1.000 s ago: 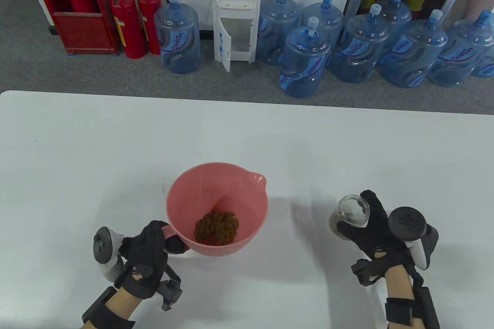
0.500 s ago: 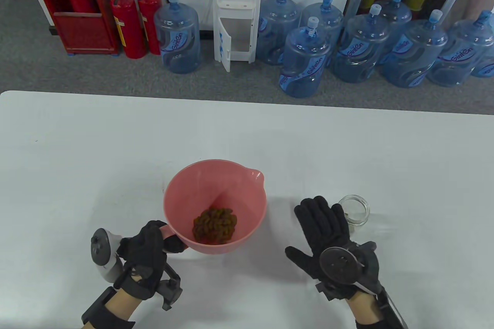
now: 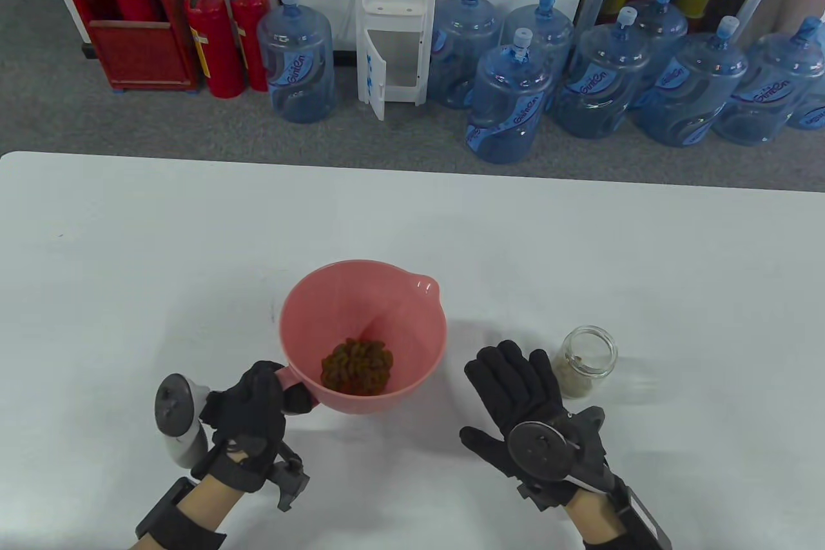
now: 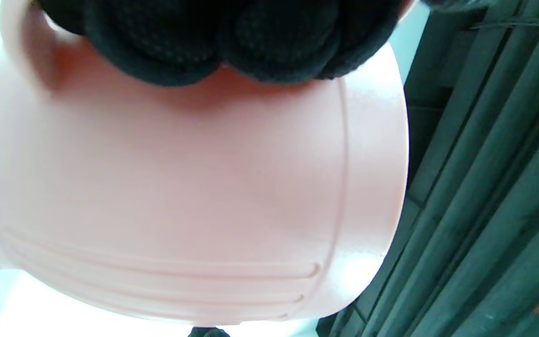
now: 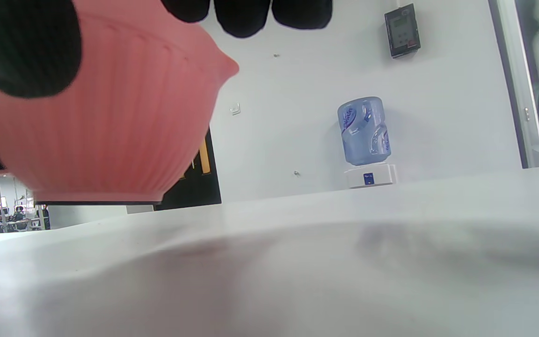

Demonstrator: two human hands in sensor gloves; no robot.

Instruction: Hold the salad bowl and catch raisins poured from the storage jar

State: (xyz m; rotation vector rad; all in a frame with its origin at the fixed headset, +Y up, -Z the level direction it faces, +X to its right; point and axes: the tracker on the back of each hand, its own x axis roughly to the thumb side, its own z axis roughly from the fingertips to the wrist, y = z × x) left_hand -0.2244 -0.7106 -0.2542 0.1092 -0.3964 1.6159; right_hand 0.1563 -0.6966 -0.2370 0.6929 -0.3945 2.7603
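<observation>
A pink salad bowl (image 3: pixel 412 311) with a pour spout is held above the table, with a heap of brown raisins (image 3: pixel 358 367) in its bottom. My left hand (image 3: pixel 254 414) grips the bowl's handle at its near left. The bowl's pink outer wall (image 4: pixel 194 187) fills the left wrist view under my fingers (image 4: pixel 232 42). The right wrist view shows the bowl (image 5: pixel 110 131) raised off the table. My right hand (image 3: pixel 515 392) is open and empty, fingers spread, between the bowl and the glass storage jar (image 3: pixel 586 360). The jar stands upright on the table, almost empty.
The white table (image 3: pixel 193 234) spreads wide around the bowl. Beyond its far edge, on the floor, stand several blue water bottles (image 3: pixel 509 105), a white water dispenser (image 3: pixel 393 15) and red fire extinguishers (image 3: pixel 216 40).
My right hand set the jar down on the table, let go of it and moved left toward the bowl, open. My left hand has kept hold of the bowl, shifting slightly.
</observation>
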